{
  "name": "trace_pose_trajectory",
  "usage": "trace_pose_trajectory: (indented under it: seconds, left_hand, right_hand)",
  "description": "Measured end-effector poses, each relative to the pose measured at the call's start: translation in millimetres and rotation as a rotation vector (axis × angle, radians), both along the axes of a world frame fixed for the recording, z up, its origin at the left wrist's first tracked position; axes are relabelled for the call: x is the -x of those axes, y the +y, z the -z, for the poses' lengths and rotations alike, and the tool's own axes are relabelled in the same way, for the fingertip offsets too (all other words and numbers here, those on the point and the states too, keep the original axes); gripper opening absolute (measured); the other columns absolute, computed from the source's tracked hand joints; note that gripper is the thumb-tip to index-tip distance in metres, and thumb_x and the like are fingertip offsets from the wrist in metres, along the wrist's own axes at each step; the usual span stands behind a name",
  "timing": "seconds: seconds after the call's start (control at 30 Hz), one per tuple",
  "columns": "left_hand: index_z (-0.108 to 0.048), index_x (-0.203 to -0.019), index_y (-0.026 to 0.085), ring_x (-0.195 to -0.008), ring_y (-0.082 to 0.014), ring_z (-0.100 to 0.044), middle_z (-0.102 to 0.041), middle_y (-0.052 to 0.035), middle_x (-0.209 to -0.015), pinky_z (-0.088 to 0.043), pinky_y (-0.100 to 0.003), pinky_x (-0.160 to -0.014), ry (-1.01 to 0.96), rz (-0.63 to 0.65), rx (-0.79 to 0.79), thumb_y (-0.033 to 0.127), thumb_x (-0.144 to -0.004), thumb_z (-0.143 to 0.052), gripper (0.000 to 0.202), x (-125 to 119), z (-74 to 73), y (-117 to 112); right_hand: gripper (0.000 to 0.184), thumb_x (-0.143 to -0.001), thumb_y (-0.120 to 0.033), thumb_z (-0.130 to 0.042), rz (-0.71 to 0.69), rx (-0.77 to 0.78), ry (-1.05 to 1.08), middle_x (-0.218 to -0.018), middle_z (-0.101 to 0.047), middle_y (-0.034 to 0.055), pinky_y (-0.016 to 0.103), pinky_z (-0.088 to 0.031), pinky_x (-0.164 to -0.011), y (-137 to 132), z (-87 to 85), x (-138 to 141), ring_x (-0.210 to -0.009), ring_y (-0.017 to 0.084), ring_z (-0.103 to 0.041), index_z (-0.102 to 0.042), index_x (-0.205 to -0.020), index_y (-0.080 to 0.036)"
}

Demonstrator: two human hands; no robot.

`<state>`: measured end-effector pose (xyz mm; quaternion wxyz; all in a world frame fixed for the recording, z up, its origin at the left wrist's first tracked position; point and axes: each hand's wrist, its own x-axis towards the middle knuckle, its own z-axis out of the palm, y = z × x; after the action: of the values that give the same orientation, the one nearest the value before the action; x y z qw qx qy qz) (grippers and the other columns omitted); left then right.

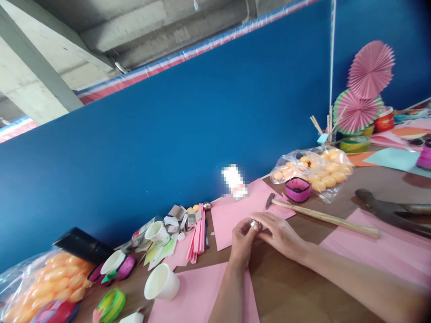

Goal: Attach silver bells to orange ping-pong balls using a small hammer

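Observation:
My left hand (243, 238) pinches a small shiny silver ball (255, 223) between thumb and fingers. My right hand (280, 234) reaches in from the right, its fingertips bent around the same ball; its fingers partly cover it. Both hands are above the brown table, at the lower edge of a pink paper sheet (232, 222). A similar silver ball (207, 205) lies farther back on the left. Just beyond my right hand, a wooden-handled hammer (326, 217) rests across the table.
A white paper cup (162, 282) stands on pink paper at the left. Clear bags of orange balls (326, 175) sit at the back right and far left. A pink-purple container (297, 189) is near the hammer. Folded pink paper fans (370, 69) lean against the blue wall.

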<state>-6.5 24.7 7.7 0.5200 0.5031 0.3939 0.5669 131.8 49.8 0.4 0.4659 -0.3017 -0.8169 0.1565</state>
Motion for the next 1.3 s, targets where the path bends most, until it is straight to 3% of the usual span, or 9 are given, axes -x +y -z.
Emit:
trace_pose_trajectory:
  seconds: [0.43, 0.7, 1.0, 1.3]
  left_hand:
    - [-0.061, -0.097, 0.012, -0.095, -0.0238, -0.059, -0.066, -0.0128, -0.098, -0.042, -0.036, -0.086, -0.066, 0.054, 0.023, 0.026, -0.074, -0.064, 0.027, 4.5, 10.0, 3.5]
    - [-0.059, -0.097, 0.014, -0.093, -0.0199, -0.058, -0.064, -0.0097, -0.097, -0.042, -0.032, -0.083, -0.103, 0.049, 0.023, 0.023, -0.075, -0.064, 0.025, 5.6, 11.3, 3.6]
    - [-0.060, -0.100, 0.014, -0.094, -0.0217, -0.058, -0.064, -0.0108, -0.099, -0.044, -0.033, -0.083, -0.086, 0.043, 0.019, 0.028, -0.072, -0.066, 0.032, 3.0, 8.0, 2.2]
    - [-0.063, -0.096, 0.011, -0.091, -0.0232, -0.059, -0.066, -0.0114, -0.095, -0.042, -0.036, -0.084, 0.004, 0.029, 0.017, 0.030, -0.072, -0.065, 0.030, 6.6, 12.4, 3.8]
  right_hand:
    - [0.038, -0.078, -0.005, -0.048, -0.076, 0.006, -0.059, -0.109, -0.061, 0.0053, 0.037, -0.047, -0.088, -4.1, -16.0, -1.7, -0.103, 0.019, -0.054, -0.054, -0.111, -0.023]
    - [0.050, -0.078, -0.002, -0.045, -0.069, -0.061, -0.106, -0.122, -0.052, 0.0079, 0.040, -0.042, -0.096, -1.8, -3.3, 1.4, -0.115, 0.020, -0.046, -0.043, -0.124, -0.023]
    - [0.043, -0.075, -0.004, -0.051, -0.023, -0.009, -0.044, -0.109, -0.058, 0.0054, 0.035, -0.047, -0.088, -2.8, -8.4, -0.3, -0.104, 0.019, -0.053, -0.051, -0.113, -0.024]
    - [0.034, -0.078, -0.006, -0.050, -0.045, 0.006, -0.131, -0.102, -0.060, 0.0053, 0.035, -0.047, -0.085, -4.3, -16.2, -2.0, -0.098, 0.019, -0.054, -0.053, -0.107, -0.022]
